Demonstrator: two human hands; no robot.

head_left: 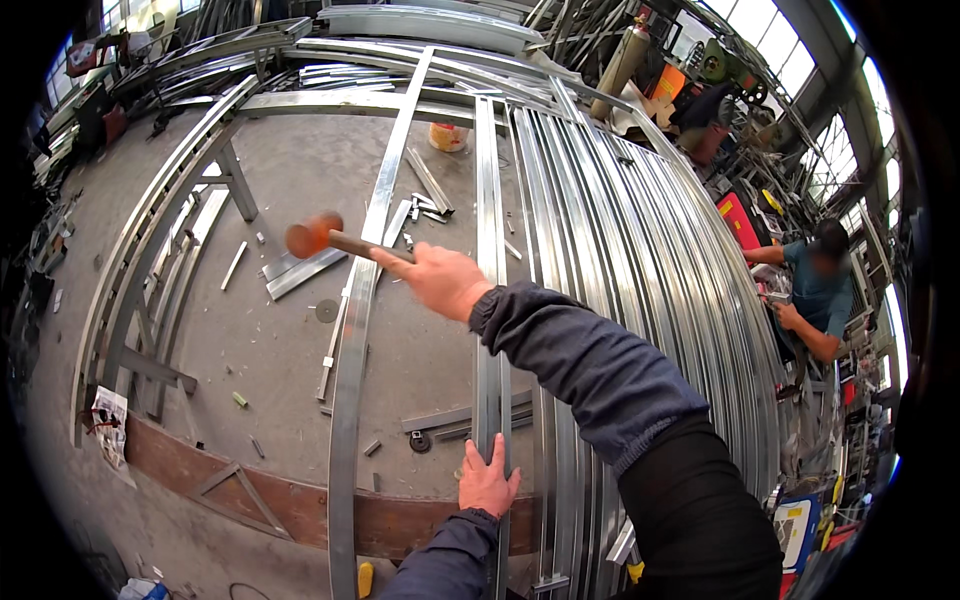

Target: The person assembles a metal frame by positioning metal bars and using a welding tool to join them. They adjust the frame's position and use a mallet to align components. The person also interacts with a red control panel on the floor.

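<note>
My right hand [440,282] is closed round the wooden handle of a mallet [352,243], raised above a long flat metal bar [358,290]. The mallet's round orange-brown head is blurred. Lower down, my left hand [486,482] lies with fingers spread on a narrow steel channel [489,300]. The channel runs lengthwise away from me. Just right of it, several shiny steel channels [610,240] lie side by side; my right forearm crosses over them.
A metal frame [150,220] stands at the left, and a brown beam [300,510] crosses nearby. Metal offcuts [310,270] and an orange-and-white bucket [448,137] are on the floor. At the right a person [820,290] in a teal shirt works beside a red case [738,222].
</note>
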